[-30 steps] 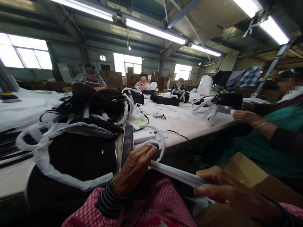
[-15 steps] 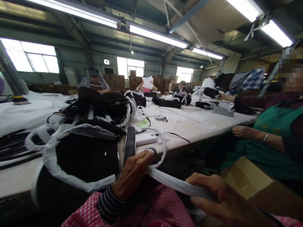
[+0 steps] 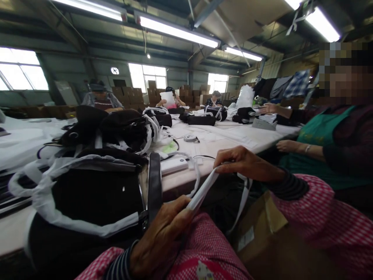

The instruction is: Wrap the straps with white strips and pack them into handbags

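Note:
A long strap (image 3: pixel 204 189) covered in white wrapping stretches between my hands above my lap. My left hand (image 3: pixel 164 227) is closed on its lower end. Higher and to the right, my right hand (image 3: pixel 244 163) pinches the strap between thumb and fingers, and a loose length hangs below that hand. Beside my left hand, a black bag (image 3: pixel 96 194) rests at the table's front edge. Its handle (image 3: pixel 87 227) is wrapped in white too, and a dark band stands upright at its right side.
Black bags with white-wrapped handles (image 3: pixel 116 128) are heaped on the table (image 3: pixel 221 136). A white box (image 3: pixel 175 165) and a coiled cord (image 3: pixel 190 138) lie near the bag. An open carton (image 3: pixel 262 233) stands at lower right. A co-worker in a green apron (image 3: pixel 323 128) sits right; others sit across.
My right hand has moved up and left, lifting the strap so it now slants upward. My left hand has shifted slightly down and left. The whole view has turned a little right.

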The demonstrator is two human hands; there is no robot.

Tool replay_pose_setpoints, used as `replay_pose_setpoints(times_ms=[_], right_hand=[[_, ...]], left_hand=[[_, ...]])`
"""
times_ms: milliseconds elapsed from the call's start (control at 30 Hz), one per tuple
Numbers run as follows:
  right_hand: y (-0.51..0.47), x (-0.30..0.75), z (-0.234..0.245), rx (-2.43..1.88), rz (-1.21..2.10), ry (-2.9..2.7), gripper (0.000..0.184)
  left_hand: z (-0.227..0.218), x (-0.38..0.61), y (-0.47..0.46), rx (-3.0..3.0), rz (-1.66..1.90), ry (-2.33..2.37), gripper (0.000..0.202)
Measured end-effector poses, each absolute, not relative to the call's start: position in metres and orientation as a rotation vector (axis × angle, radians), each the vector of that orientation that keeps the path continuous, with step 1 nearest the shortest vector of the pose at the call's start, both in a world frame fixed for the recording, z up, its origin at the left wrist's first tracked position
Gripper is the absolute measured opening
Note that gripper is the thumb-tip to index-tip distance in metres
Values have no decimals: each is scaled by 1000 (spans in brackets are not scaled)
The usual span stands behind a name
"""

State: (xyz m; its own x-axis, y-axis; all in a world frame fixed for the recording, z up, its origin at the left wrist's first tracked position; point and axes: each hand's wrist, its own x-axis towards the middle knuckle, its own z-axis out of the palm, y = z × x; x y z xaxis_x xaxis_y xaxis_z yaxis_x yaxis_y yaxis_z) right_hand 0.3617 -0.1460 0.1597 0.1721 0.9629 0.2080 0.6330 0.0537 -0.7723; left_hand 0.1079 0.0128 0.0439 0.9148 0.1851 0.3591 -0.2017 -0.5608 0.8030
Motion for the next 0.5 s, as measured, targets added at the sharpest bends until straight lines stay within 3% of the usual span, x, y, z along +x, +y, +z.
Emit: replay_pose_setpoints(times_ms=[100, 267, 500], right_hand=[[-129, 373, 152, -1617, 673, -1581, 32], [-113, 380, 121, -1610, 824, -1662, 36], [-113, 350, 77, -1488, 895, -1472, 34]], left_hand=[[61, 111, -1, 1931, 297, 202, 37], [73, 116, -7, 1545, 156, 130, 39], [64, 117, -3, 1014, 301, 230, 38]])
